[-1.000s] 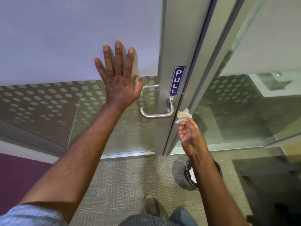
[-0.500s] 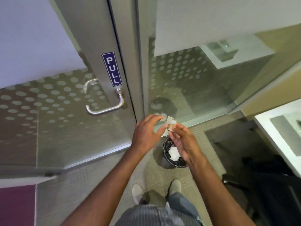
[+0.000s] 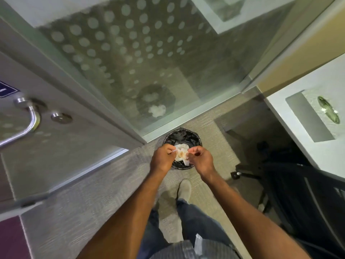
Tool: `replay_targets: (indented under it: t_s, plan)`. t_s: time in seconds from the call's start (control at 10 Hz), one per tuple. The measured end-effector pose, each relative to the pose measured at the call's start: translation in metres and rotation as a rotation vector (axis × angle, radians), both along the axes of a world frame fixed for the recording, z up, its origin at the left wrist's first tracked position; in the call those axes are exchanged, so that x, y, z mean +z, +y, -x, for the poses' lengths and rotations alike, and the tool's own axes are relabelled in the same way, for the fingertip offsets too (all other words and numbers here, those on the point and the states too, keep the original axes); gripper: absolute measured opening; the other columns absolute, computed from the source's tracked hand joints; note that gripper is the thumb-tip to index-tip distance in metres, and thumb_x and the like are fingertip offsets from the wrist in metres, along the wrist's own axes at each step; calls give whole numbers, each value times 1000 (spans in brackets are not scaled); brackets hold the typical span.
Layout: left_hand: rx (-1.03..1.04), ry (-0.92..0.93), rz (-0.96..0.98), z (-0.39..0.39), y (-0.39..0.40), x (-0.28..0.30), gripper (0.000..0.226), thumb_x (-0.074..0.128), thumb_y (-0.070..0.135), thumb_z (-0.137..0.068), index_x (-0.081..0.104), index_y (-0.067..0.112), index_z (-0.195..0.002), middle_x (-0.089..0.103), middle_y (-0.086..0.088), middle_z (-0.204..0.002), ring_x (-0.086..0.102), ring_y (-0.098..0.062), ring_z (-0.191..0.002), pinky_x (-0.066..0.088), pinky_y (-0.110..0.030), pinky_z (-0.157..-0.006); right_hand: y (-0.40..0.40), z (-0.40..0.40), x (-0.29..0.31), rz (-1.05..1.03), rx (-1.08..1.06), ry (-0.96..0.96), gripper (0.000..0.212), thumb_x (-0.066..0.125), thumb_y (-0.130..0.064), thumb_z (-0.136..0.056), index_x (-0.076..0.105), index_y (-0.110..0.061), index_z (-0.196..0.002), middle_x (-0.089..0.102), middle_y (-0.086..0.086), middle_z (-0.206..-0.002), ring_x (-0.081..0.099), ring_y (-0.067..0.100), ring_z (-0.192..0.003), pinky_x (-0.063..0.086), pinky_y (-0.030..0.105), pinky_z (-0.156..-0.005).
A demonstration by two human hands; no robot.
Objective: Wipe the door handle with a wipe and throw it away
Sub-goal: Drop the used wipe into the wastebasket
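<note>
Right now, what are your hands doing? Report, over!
Left hand and right hand both pinching the wipe. Wipe held right above the trash bin. Nothing between them.

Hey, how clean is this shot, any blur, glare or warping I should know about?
Head view: wide-angle warping bends the door frame; motion blur smears the door handle and dotted glass panel; the glass mirrors the trash bin; both hands and the wipe stay fairly sharp.

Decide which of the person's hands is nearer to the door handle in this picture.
The left. The left hand is over the bin's left rim, on the side toward the door handle. The right hand is further right, over the opposite rim. Neither touches the handle.
</note>
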State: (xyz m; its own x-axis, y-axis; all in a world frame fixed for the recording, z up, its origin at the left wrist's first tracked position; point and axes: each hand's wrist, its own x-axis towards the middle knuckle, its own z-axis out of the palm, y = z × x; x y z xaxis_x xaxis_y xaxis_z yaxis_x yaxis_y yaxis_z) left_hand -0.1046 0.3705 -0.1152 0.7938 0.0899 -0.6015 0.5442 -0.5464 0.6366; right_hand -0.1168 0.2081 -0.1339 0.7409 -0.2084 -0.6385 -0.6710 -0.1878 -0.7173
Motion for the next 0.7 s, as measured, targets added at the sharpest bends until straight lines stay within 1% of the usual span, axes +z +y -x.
replay_targets:
  t_s: [0.1, 0.2, 0.3, 0.4, 0.5, 0.6, 0.7]
  plan:
    - [-23, 50, -39, -6, -7, -20, 9, 71, 16, -97, 73, 24, -99, 77, 0, -99, 73, -24, -94, 60, -44, -91, -12, -8, -25, 34, 5, 41, 6, 71, 1, -92, 71, -2, -97, 76, 21, -96, 68, 25, -81, 58, 40, -80]
    - [-71, 84, -87, -13, -13, -38, 9, 67, 17, -100, 73, 24, -98, 77, 0, -102, 71, -24, -97, 59, -44, -92, -21, -17, -50, 96, 58, 72, 9, 69, 3, -92, 70, -5, -94, 75, 19, -97, 68, 27, -85, 58, 42, -87]
    - [-155, 108, -171, -21, -18, -59, 11, 63, 22, -102, 73, 24, -103, 76, -1, -106, 70, -24, -99, 59, -42, -90, -34, -32, -84, 148, 149, 103, 15, 63, 6, -93, 69, -7, -98, 71, 14, -96, 66, 27, -90, 57, 42, -93]
    - [-196, 107, -209, -27, -15, -73, 14, 61, 24, -103, 73, 21, -109, 76, -5, -112, 70, -28, -103, 58, -42, -92, -41, -40, -108, 173, 261, 134, 27, 58, -1, -99, 66, -2, -124, 70, 19, -119, 66, 33, -107, 49, 14, -82]
    - [-237, 104, -236, -28, -13, -78, 16, 60, 27, -104, 72, 21, -114, 76, -5, -118, 70, -29, -106, 57, -42, -93, -43, -37, -117, 160, 337, 125, 33, 59, 2, -99, 61, 6, -132, 67, 23, -128, 63, 30, -113, 41, 1, -81]
    - [-270, 93, -251, -27, -12, -79, 23, 60, 30, -104, 70, 21, -123, 73, -4, -126, 69, -29, -110, 57, -41, -96, -45, -30, -125, 167, 386, 135, 30, 60, 0, -99, 63, 6, -128, 68, 23, -129, 64, 33, -122, 45, 21, -104]
    - [-253, 73, -286, -25, -12, -81, 31, 60, 34, -105, 65, 22, -133, 69, -4, -135, 66, -29, -120, 54, -39, -98, -47, -25, -129, 159, 345, 230, 30, 57, -9, -101, 63, -1, -130, 67, 20, -132, 61, 36, -127, 46, 42, -111]
